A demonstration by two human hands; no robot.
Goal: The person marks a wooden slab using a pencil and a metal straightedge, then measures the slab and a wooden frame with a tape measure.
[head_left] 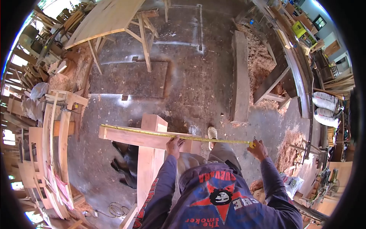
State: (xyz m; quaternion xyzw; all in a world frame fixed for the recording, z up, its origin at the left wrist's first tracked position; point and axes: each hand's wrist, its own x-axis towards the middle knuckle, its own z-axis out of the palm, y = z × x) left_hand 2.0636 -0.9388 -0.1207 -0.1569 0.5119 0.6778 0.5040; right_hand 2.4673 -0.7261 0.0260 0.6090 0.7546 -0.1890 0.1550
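A yellow tape measure (213, 140) is stretched along a light wooden board (129, 136), from the board's left end out past its right end. My left hand (174, 147) is on the board near its right part, fingers at the tape's edge; whether they pinch it is too small to tell. Out to the right, my right hand (259, 149) is closed around the tape measure's case. Beneath the board lies a thicker wooden beam (150, 171), crossing it and running toward me.
A wooden table (103, 19) on trestle legs stands at the upper left. Wooden frames (57, 141) are at the left. A long beam (240, 76) and wood shavings (261, 57) lie at the upper right. Dark cloth or bags (127, 164) lie beside the thick beam.
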